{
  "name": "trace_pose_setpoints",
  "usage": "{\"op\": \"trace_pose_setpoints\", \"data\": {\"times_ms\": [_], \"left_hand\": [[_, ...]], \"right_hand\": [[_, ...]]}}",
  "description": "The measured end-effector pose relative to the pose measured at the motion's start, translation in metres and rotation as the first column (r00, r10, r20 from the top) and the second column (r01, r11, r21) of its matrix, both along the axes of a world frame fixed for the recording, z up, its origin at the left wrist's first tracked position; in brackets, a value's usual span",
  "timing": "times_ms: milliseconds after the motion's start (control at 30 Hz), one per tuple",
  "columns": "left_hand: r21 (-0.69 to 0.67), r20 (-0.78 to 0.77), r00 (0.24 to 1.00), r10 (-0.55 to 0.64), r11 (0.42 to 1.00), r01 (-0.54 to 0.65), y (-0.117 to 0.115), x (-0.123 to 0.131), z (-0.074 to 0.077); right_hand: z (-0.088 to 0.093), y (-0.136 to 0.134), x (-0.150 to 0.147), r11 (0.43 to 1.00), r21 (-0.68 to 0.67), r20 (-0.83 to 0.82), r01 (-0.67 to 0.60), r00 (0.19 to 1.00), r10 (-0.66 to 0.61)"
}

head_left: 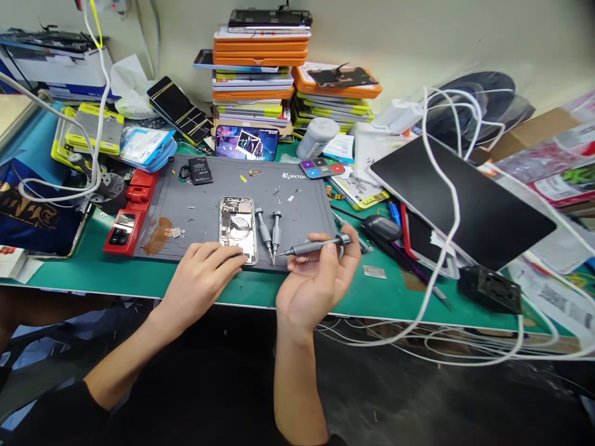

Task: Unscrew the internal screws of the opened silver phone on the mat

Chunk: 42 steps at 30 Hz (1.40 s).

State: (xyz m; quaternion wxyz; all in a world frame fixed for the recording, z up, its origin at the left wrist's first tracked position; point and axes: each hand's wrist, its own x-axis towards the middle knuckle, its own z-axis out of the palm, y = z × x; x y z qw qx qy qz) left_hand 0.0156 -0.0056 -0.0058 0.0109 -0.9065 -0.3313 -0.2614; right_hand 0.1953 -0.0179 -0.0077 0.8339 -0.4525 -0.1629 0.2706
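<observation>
An opened phone [240,224] lies on the grey work mat [204,210], its inner parts bare. My left hand [202,272] rests over the phone's lower left part, fingers stretched out and touching it. Between the thumb and fingers of my right hand [316,279] is a grey screwdriver [309,248], held nearly level with its tip to the left. Two more screwdrivers, one on the left [263,230] and one on the right [276,230], lie beside the phone with their tips close together near the held one's tip.
A loose battery [201,171] and small parts lie on the mat. Behind it a lit phone [246,144] leans against stacked boxes [260,56]. A red device [124,230] stands at left; white cables [446,186] and a black tablet-like panel [465,192] fill the right side.
</observation>
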Motion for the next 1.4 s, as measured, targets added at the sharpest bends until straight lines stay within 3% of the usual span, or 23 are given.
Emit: {"op": "trace_pose_setpoints", "data": {"times_ms": [167, 300, 533, 667, 867, 1200, 1400], "left_hand": [[0.058, -0.007, 1.0, 0.001, 0.998, -0.001, -0.005, 0.005, 0.001], [0.091, -0.032, 0.997, 0.069, 0.994, -0.066, -0.014, 0.013, 0.003], [0.024, 0.034, 0.993, 0.115, 0.993, -0.116, -0.025, 0.011, -0.008], [0.035, 0.046, 0.983, 0.177, 0.983, -0.178, -0.03, 0.012, -0.013], [0.047, 0.038, 0.974, 0.223, 0.973, -0.225, -0.038, 0.015, -0.016], [0.0, 0.043, 0.981, 0.187, 0.982, -0.187, -0.036, 0.012, -0.022], [0.027, 0.059, 0.98, 0.19, 0.981, -0.192, -0.034, 0.012, -0.019]], "right_hand": [[0.001, -0.001, 0.0, 1.0, 0.004, 0.011, -0.008, 1.0, 0.008], [-0.001, -0.002, 0.0, 1.0, 0.007, 0.032, -0.009, 0.999, 0.008], [-0.007, -0.002, -0.004, 0.994, -0.003, 0.187, -0.109, 0.976, 0.108], [-0.007, -0.007, -0.012, 0.957, -0.12, 0.335, -0.263, 0.897, 0.288], [-0.009, -0.014, -0.017, 0.8, -0.249, 0.451, -0.546, 0.665, 0.595], [-0.011, -0.011, -0.017, 0.753, -0.313, 0.509, -0.579, 0.567, 0.648], [-0.009, -0.012, -0.016, 0.749, -0.287, 0.49, -0.597, 0.58, 0.65]]}}
